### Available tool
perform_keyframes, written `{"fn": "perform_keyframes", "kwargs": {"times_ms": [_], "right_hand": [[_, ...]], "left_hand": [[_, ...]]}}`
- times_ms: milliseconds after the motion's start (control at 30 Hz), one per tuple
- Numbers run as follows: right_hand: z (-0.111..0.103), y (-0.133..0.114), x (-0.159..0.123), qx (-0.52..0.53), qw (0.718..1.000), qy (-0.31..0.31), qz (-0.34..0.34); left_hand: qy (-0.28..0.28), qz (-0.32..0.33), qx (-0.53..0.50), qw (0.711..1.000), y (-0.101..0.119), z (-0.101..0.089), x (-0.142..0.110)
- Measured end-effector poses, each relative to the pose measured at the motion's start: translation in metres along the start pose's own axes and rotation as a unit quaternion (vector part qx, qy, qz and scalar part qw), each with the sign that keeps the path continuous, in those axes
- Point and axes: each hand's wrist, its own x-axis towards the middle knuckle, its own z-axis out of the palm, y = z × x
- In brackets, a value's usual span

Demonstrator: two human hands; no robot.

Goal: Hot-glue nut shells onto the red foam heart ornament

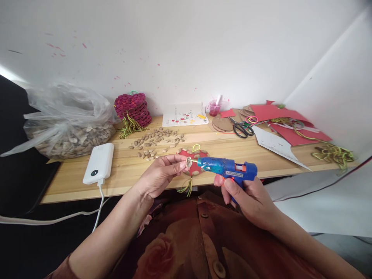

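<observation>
My left hand (162,170) pinches a small beige nut shell (188,162) between thumb and fingertips. In my right hand (247,197) is a blue hot glue gun (223,166), gripped by its handle. Its metal nozzle points left and meets or nearly meets the shell. Behind and below them lies a red disc (195,167) with nut shells around its edge, partly hidden by my left fingers and the gun. A yellow-green loop (196,147) sticks up from its top, and a matching tassel (188,186) hangs at the table's front edge.
Loose nut shells (159,135) lie beyond my left hand. Leftward are a white power bank (99,162) with a cable, a plastic bag of shells (69,135) and a purple shell-covered ornament (135,110). Scissors (242,128), red card (279,113) and yarn (334,153) lie right.
</observation>
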Motion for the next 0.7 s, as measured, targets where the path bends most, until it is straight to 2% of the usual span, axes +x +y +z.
{"fn": "perform_keyframes", "kwargs": {"times_ms": [567, 700], "right_hand": [[0.0012, 0.0028, -0.0004, -0.014, 1.000, 0.006, 0.006], [0.0003, 0.0041, -0.0010, -0.022, 1.000, 0.005, 0.008]], "left_hand": [[0.014, 0.004, 0.003, 1.000, -0.0027, -0.0007, 0.0002], [0.002, 0.007, 0.002, 1.000, -0.0024, -0.0004, -0.0002]]}}
